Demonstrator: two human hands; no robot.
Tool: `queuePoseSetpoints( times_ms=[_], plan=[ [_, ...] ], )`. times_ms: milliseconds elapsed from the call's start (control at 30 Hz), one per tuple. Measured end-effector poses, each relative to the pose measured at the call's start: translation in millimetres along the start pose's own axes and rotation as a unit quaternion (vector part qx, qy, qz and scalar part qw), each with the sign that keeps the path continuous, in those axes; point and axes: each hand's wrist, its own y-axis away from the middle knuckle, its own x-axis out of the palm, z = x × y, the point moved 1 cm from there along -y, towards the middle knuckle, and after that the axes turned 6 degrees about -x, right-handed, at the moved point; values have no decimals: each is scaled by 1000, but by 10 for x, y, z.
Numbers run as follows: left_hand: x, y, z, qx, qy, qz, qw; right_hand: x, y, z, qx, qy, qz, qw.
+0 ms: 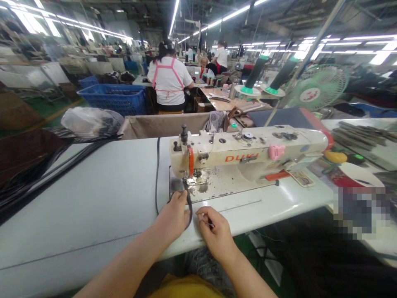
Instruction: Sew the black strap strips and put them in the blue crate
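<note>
My left hand (177,212) is closed on a narrow black strip (189,207) just in front of the needle area of a white sewing machine (231,155). The strip bends down past my fingers, and another length of it runs back across the table to their left. My right hand (214,229) is curled closed near the table's front edge, a little right of the strip. Something small and thin, perhaps metal, shows between its fingers, too small to name. Part of the strip is hidden beneath my left hand.
A bundle of black strips (62,167) lies over the left of the white table (124,198). Behind stand a fabric-lined bin (155,126), a blue crate (113,99) and a seated person (169,78). Thread cones (256,74) and a green fan (319,89) rise at right.
</note>
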Motion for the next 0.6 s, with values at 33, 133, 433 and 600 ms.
queuePoseSetpoints(
  times_ms=[33, 133, 433, 600],
  plan=[
    [-14, 24, 0, 10, -18, -1, 1000, -33, 12, 2, 10, -23, 7, 1000],
    [-74, 106, -19, 26, -82, -9, 996, -169, 105, -19, 33, -84, -4, 996],
    [134, 68, 265, 209, -143, -150, 956, -629, 722, -599, 176, -114, -303, 929],
    [249, -80, 347, 255, -106, -159, 948, -1124, 1090, -1143, 280, -18, -411, 867]
  ],
)
